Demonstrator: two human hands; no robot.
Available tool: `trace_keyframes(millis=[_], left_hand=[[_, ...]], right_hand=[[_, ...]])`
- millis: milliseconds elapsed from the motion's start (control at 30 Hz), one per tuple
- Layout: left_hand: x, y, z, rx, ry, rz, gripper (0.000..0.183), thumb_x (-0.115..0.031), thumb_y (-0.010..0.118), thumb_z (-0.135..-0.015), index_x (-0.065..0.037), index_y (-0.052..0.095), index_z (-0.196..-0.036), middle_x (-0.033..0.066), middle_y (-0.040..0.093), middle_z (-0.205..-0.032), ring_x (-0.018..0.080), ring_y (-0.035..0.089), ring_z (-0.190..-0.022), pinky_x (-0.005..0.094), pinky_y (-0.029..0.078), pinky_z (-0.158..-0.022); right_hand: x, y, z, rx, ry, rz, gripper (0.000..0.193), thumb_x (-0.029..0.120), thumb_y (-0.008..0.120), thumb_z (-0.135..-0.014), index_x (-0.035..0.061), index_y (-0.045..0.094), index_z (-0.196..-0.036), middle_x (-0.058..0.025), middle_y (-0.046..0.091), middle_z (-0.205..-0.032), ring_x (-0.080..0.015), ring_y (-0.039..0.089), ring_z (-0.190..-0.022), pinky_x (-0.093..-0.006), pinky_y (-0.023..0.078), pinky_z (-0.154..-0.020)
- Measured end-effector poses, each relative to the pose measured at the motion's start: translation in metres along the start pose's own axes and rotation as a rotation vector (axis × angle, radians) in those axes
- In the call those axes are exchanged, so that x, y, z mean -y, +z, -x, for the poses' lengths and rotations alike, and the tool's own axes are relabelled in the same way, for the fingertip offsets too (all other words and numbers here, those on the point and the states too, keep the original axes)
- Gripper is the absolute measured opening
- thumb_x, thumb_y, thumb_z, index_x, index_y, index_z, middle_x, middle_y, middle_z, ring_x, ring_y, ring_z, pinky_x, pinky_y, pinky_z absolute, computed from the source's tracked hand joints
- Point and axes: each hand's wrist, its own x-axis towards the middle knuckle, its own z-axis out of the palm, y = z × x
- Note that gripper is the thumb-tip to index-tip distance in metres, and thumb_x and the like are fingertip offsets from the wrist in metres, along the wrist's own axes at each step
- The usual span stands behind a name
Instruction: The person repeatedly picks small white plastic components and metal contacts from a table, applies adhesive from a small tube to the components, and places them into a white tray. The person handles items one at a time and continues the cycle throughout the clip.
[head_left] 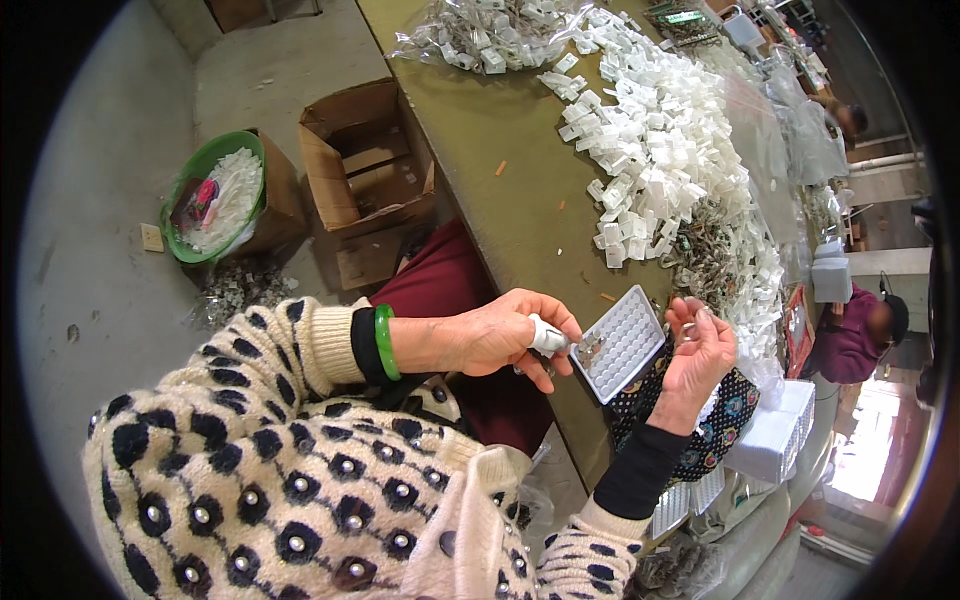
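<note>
A white tray (625, 350) with rows of small round hollows rests tilted at the near edge of the table, between my hands. At its left side, my left hand (520, 335) has its fingers curled, with a white wrapping around one finger. Small dark bits lie on the tray beside those fingertips; whether the hand grips one is too small to tell. To the right of the tray, my right hand (697, 355) is raised with thumb and fingertips pinched together. Whatever sits in that pinch cannot be made out. A dark patterned cloth (735, 415) lies under my right wrist.
Small clear-white plastic pieces (650, 150) heap along the olive table (480, 130), with thin metallic parts (705, 255) among them. A filled plastic bag (490, 35) lies at the far end. Left stand a cardboard box (325, 175) and a green tub (255, 215). White trays (775, 430) stack right; a person (845, 335) sits beyond.
</note>
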Motion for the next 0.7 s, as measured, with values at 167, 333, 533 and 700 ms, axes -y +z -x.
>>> trace_keyframes(millis=[167, 333, 533, 700], left_hand=[[-0.010, 0.001, 0.001, 0.029, 0.091, 0.060, 0.027, -0.009, 0.063, -0.092, 0.002, 0.055, -0.115, 0.0086, 0.063, -0.094, 0.0160, 0.067, -0.079, 0.0273, 0.055, -0.055], [-0.017, 0.002, 0.004, 0.033, 0.053, 0.163, 0.036, -0.012, 0.064, -0.092, 0.002, 0.052, -0.123, 0.0088, 0.064, -0.094, 0.0126, 0.064, -0.071, 0.0243, 0.051, -0.049], [-0.018, 0.008, 0.007, 0.001, 0.069, 0.014, 0.022, -0.012, 0.066, -0.092, 0.000, 0.065, -0.110, 0.0042, 0.064, -0.077, 0.0082, 0.061, -0.062, 0.0205, 0.047, -0.047], [-0.018, 0.012, 0.012, -0.047, 0.353, -0.572, 0.021, -0.007, 0.067, -0.090, 0.000, 0.066, -0.110, 0.0011, 0.064, -0.081, 0.0072, 0.058, -0.069, 0.0216, 0.048, -0.058]], right_hand=[[0.000, 0.011, 0.044, 0.237, 0.096, -0.418, 0.003, 0.004, 0.060, -0.090, 0.0026, 0.057, -0.091, -0.0196, 0.069, -0.100, -0.0311, 0.071, -0.090, -0.0463, 0.059, -0.081], [-0.004, 0.023, 0.090, 0.289, 0.259, -0.692, 0.005, 0.002, 0.059, -0.087, 0.0025, 0.056, -0.091, -0.0199, 0.066, -0.097, -0.0321, 0.069, -0.085, -0.0501, 0.058, -0.081], [-0.010, 0.034, 0.119, 0.450, 0.126, -0.494, 0.009, 0.005, 0.061, -0.086, 0.0013, 0.053, -0.087, -0.0213, 0.064, -0.096, -0.0353, 0.068, -0.084, -0.0497, 0.057, -0.079], [-0.001, 0.039, 0.131, 0.314, 0.009, -0.112, 0.025, 0.009, 0.067, -0.087, -0.0042, 0.059, -0.107, -0.0170, 0.064, -0.101, -0.0259, 0.067, -0.090, -0.0354, 0.051, -0.085]])
